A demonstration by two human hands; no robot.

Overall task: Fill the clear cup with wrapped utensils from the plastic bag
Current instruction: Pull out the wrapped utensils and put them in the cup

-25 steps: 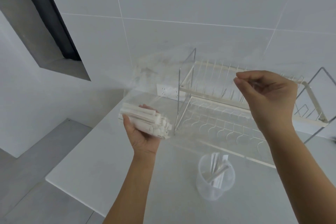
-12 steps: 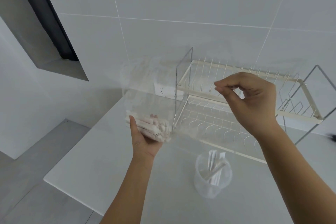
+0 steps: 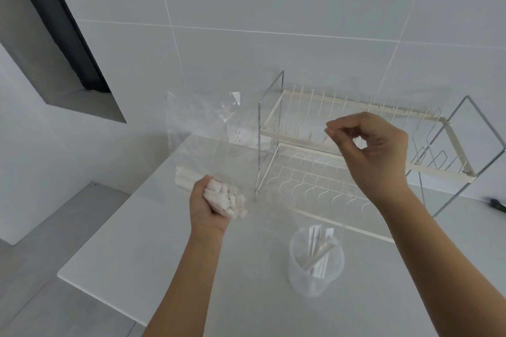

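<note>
My left hand (image 3: 205, 208) grips a bundle of white wrapped utensils (image 3: 224, 197) through the bottom of a clear plastic bag (image 3: 202, 128). The bag stretches up and to the right, hard to see against the wall. My right hand (image 3: 369, 150) is raised above the counter with thumb and forefinger pinched on the bag's thin edge. The clear cup (image 3: 316, 262) stands upright on the white counter (image 3: 153, 254) below my right forearm, holding several wrapped utensils leaning inside.
A cream and chrome dish rack (image 3: 356, 161) stands against the tiled wall behind the cup. A wall socket (image 3: 241, 135) sits left of the rack. The counter's left edge drops to a grey floor. A dark object (image 3: 497, 205) lies at the far right.
My right hand moved left and down, still pinching the bag. My left hand lowered slightly with the bundle, and the bag now stands taller above it.
</note>
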